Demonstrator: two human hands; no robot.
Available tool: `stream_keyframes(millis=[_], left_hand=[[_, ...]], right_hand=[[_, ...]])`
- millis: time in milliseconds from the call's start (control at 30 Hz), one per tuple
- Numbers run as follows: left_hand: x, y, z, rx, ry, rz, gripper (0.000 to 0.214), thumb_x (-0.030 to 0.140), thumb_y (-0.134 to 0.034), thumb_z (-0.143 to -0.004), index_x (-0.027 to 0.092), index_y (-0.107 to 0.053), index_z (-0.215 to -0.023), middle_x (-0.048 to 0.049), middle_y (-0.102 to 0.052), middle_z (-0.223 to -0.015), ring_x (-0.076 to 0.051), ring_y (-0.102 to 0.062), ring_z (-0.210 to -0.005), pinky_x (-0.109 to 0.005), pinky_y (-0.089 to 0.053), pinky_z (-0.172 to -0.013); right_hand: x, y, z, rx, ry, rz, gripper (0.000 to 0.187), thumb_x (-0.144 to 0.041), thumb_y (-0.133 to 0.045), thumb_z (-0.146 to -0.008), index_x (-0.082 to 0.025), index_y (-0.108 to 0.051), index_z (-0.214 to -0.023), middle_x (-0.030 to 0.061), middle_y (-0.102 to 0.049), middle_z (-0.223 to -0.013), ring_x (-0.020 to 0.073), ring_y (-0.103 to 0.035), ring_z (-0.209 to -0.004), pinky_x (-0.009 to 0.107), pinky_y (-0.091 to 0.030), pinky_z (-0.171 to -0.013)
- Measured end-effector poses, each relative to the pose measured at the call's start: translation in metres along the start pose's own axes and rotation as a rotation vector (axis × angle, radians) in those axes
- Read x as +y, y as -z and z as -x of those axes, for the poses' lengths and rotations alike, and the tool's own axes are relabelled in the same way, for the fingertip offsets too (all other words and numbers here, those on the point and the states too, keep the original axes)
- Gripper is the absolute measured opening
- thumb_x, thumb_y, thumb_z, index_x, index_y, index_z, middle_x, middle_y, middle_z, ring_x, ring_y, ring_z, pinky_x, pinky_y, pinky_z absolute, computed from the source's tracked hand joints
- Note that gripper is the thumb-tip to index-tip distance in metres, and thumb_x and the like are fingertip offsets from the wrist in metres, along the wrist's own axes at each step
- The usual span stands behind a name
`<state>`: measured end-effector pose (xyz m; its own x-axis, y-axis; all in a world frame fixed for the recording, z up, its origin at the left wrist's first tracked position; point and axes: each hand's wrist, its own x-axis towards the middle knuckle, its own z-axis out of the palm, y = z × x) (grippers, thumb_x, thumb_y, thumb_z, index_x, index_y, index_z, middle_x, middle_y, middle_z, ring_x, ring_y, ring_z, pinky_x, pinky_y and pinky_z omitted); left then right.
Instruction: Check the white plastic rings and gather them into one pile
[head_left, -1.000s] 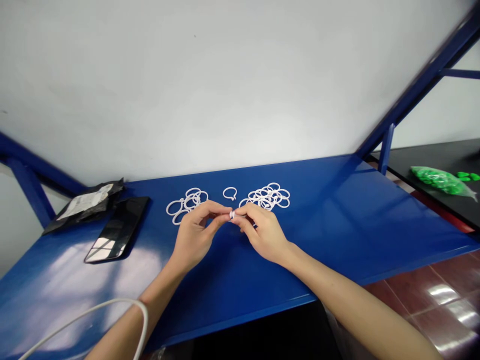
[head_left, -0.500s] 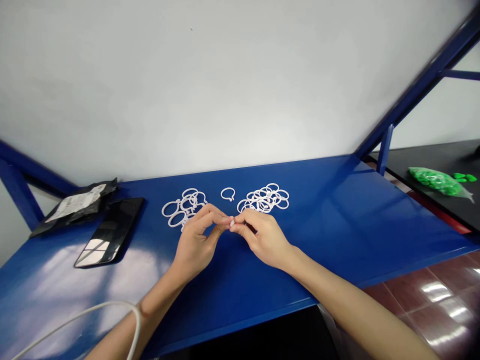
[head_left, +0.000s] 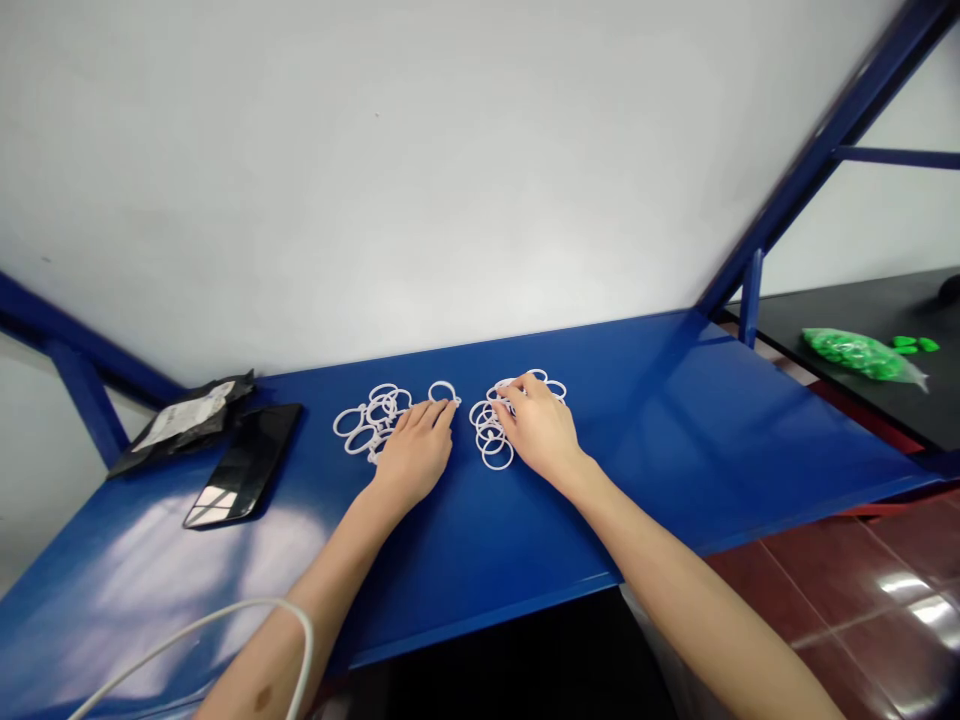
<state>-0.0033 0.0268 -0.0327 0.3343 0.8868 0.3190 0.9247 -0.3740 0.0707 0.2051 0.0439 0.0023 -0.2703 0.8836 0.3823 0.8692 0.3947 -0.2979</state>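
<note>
Two heaps of white plastic rings lie on the blue table (head_left: 675, 440). My left hand (head_left: 415, 452) lies flat and open, palm down, between the left heap of rings (head_left: 371, 425) and a single white ring (head_left: 442, 392); its fingertips touch that single ring. My right hand (head_left: 538, 428) rests palm down on the right heap of rings (head_left: 491, 440), its fingers stretched over the rings at the far side. I see nothing gripped in either hand.
A black phone (head_left: 240, 465) and a black packet with a white label (head_left: 184, 420) lie at the table's left. A white cable (head_left: 187, 630) curves over my left forearm. A bag of green parts (head_left: 859, 355) lies on a black table at the right. A white wall stands behind.
Both hands had been pinching one small white ring between them above the table. They have parted and moved forward, the left to the single ring, the right onto the right heap.
</note>
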Motion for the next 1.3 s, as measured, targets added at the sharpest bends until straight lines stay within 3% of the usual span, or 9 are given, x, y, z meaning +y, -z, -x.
stream_keyframes(millis=[133,400,500,633,700,833,933,1067,1300], left_hand=[[-0.003,0.007,0.001,0.022,-0.002,-0.015,0.032,0.023,-0.048,-0.097,0.016,-0.067,-0.122,-0.0161,-0.071,-0.116,-0.034,-0.061,-0.111,-0.050,-0.049,-0.096],[-0.002,0.009,0.002,0.018,0.003,0.055,0.017,0.020,-0.047,-0.098,0.021,-0.064,-0.096,-0.0101,-0.070,-0.093,-0.029,-0.061,-0.093,-0.043,-0.048,-0.084],[0.003,0.013,0.004,0.034,0.026,0.243,0.015,0.018,-0.046,-0.097,0.022,-0.060,-0.093,-0.0084,-0.068,-0.094,-0.026,-0.062,-0.091,-0.039,-0.050,-0.081],[0.015,0.023,0.009,0.004,0.103,0.678,0.009,0.024,-0.047,-0.098,0.023,-0.055,-0.096,-0.0028,-0.067,-0.093,-0.018,-0.064,-0.079,-0.033,-0.053,-0.076],[0.020,0.029,0.011,-0.007,0.157,0.883,0.009,0.029,-0.048,-0.099,0.022,-0.054,-0.097,-0.0012,-0.066,-0.090,-0.015,-0.064,-0.074,-0.031,-0.054,-0.073],[0.020,0.035,0.013,0.061,0.258,1.139,0.015,0.037,-0.054,-0.098,0.022,-0.055,-0.102,-0.0012,-0.066,-0.088,-0.016,-0.068,-0.080,-0.032,-0.056,-0.079],[0.018,0.038,0.015,0.088,0.310,1.271,0.018,0.039,-0.060,-0.096,0.022,-0.056,-0.102,-0.0010,-0.067,-0.087,-0.016,-0.068,-0.081,-0.033,-0.055,-0.082],[0.018,0.042,0.017,0.082,0.333,1.438,0.017,0.037,-0.066,-0.093,0.022,-0.060,-0.098,-0.0007,-0.067,-0.088,-0.015,-0.067,-0.079,-0.030,-0.055,-0.078],[0.023,0.046,0.019,0.118,0.282,1.362,0.014,0.033,-0.068,-0.093,0.020,-0.065,-0.097,-0.0003,-0.067,-0.088,-0.012,-0.065,-0.072,-0.027,-0.055,-0.072]], right_hand=[[-0.005,-0.003,0.003,0.020,0.067,-0.021,0.025,-0.028,-0.054,-0.103,-0.016,-0.072,-0.115,0.0134,-0.067,-0.113,0.0275,-0.062,-0.107,0.037,-0.055,-0.083],[-0.017,-0.009,0.009,-0.009,0.224,-0.079,0.022,-0.023,-0.053,-0.102,-0.017,-0.074,-0.106,0.0126,-0.067,-0.106,0.0278,-0.058,-0.102,0.041,-0.053,-0.088],[-0.019,-0.011,0.012,-0.015,0.268,-0.128,0.021,-0.022,-0.054,-0.102,-0.017,-0.073,-0.109,0.0122,-0.068,-0.107,0.0281,-0.058,-0.104,0.043,-0.052,-0.093],[-0.022,-0.009,0.013,0.010,0.291,-0.291,0.028,-0.020,-0.052,-0.102,-0.018,-0.066,-0.127,0.0114,-0.066,-0.128,0.0267,-0.057,-0.119,0.043,-0.049,-0.103],[-0.023,-0.006,0.013,0.024,0.291,-0.416,0.026,-0.021,-0.050,-0.104,-0.020,-0.067,-0.124,0.0092,-0.068,-0.129,0.0240,-0.058,-0.119,0.042,-0.047,-0.105],[-0.025,0.002,0.011,-0.011,0.206,-0.622,0.017,-0.025,-0.054,-0.104,-0.020,-0.070,-0.107,0.0046,-0.075,-0.105,0.0199,-0.064,-0.102,0.037,-0.049,-0.096],[-0.026,0.005,0.011,-0.047,0.124,-0.711,0.014,-0.027,-0.058,-0.102,-0.022,-0.070,-0.105,0.0028,-0.074,-0.100,0.0173,-0.066,-0.093,0.033,-0.050,-0.087],[-0.028,0.005,0.014,-0.060,0.146,-0.798,0.015,-0.029,-0.056,-0.103,-0.023,-0.069,-0.105,0.0011,-0.073,-0.096,0.0144,-0.066,-0.084,0.028,-0.050,-0.079],[-0.029,0.004,0.018,0.002,0.265,-0.759,0.015,-0.026,-0.053,-0.104,-0.021,-0.066,-0.101,0.0014,-0.073,-0.093,0.0139,-0.067,-0.082,0.026,-0.050,-0.078]])
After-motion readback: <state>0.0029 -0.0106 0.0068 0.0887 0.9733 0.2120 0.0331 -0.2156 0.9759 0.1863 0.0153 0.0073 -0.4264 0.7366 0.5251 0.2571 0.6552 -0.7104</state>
